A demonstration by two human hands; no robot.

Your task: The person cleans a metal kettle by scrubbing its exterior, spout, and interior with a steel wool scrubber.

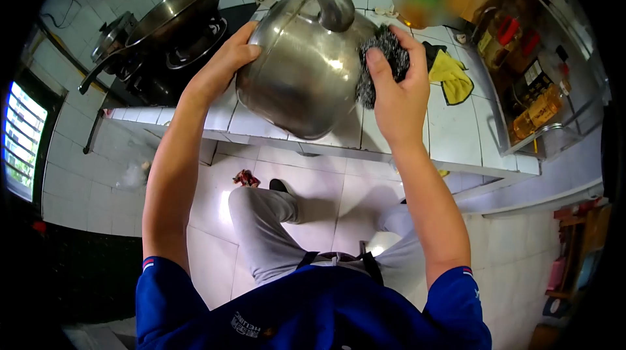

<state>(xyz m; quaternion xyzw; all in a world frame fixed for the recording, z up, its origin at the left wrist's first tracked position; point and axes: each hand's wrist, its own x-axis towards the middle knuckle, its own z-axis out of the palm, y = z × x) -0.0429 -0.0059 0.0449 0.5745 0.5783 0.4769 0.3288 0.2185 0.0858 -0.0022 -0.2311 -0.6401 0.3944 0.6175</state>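
Set in a tiled room with a barred window far left. Along it, a white-tiled tabletop, with a wide pan at the stove. Over the tabletop's front edge, a tilted metal kettle, support beneath unclear. Clamped on its left flank with the grip of the left hand; closed around a dark mesh scrubber with the right hand, pressed against the opposite flank. Apparently mid-scrub, calling for steady bracing. Just beside, a yellow cloth.

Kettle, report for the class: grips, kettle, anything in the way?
Left grip on kettle. Right grip holds dark scourer against its side. Yellow cloth off right, clear of kettle.
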